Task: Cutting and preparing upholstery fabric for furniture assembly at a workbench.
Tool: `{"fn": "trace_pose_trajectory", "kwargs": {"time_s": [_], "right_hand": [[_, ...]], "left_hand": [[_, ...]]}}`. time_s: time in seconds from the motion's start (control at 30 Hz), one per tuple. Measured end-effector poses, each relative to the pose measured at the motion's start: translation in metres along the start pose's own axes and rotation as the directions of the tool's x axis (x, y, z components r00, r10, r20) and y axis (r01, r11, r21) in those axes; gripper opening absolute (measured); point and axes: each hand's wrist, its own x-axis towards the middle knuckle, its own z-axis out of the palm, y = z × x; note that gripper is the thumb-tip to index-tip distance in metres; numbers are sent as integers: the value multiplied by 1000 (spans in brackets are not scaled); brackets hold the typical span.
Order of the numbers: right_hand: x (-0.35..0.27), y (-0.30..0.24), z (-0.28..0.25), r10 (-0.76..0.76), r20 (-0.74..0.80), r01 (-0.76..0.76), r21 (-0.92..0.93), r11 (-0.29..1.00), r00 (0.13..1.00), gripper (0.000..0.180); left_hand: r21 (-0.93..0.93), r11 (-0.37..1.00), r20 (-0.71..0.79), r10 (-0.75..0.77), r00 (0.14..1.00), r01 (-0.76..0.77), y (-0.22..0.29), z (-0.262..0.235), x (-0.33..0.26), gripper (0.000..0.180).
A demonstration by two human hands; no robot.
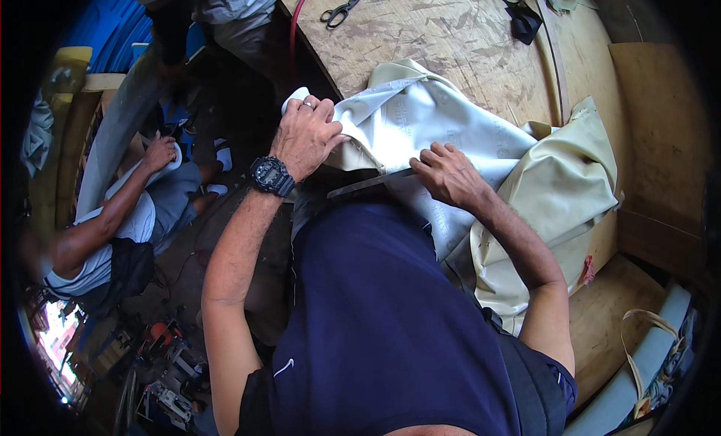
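Observation:
A cream sheet of upholstery material [559, 184], with a pale whitish backing facing up in the middle, lies bunched over the near edge of the wooden table and hangs toward my lap. My left hand [304, 139], a black watch at its wrist, is closed on the left edge of this sheet. Just beyond its fingers a small white piece [295, 98] sticks out; I cannot tell what it is. My right hand [451, 175] is closed round the end of a long, narrow grey blade [368, 184], which points left below the sheet's near edge. Its handle is hidden.
Scissors [344, 9] lie at the far edge of the wooden table [443, 30], with a black scrap [523, 21] and a long strip [552, 53] to the right. A seated person [113, 218] is at left; another stands beyond. Tools [169, 383] crowd the lower left.

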Motion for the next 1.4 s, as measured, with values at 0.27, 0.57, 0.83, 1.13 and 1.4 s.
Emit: {"fn": "trace_pose_trajectory", "kwargs": {"time_s": [0.27,0.57,0.83,1.13,1.4], "right_hand": [[23,-13,19,-7,-4,7,-3,1000,1000,17],[28,-10,15,15,13,-15,6,1000,1000,14],[2,10,-3,79,34,-80,20,997,996,16],[25,-12,10,52,-26,-52,-2,999,998,16],[31,-10,15,36,7,-36,-1,999,999,14]], "left_hand": [[-28,1000,-18,-1,1000,1,-1,0,-3,28],[3,1000,2,-6,1000,6,1,-4,-3,28],[9,999,-100,-49,994,50,-11,2,-1,28],[-5,996,-19,-87,996,87,-8,-2,-2,29],[20,999,-81,-30,996,31,-8,-4,-2,29]]}}
